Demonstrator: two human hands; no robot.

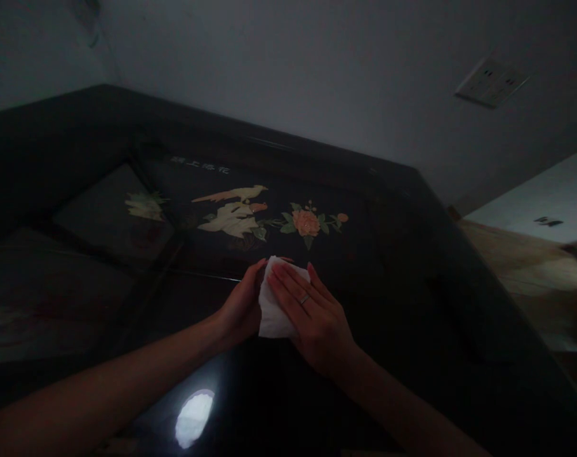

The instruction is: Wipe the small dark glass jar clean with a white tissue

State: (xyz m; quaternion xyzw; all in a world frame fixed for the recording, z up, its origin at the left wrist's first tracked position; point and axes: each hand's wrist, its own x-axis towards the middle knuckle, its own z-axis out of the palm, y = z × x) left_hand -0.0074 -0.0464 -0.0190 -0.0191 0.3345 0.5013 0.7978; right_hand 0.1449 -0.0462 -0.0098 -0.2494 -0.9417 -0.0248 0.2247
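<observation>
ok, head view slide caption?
White tissue between left hand and right hand, near bird-and-flower decoration on a glossy black surface.

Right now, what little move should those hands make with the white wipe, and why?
Maybe press the white wipe flat on the dark panel, below the big flower: the right hand lies across it, the left hand holds its other side, and the flower is just ahead. Whether it touches yet is unclear.

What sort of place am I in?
Probably somebody's home, dimly lit: there's glossy dark furniture, a bird-and-flower design on it, and a socket-like plate on the wall.
</observation>
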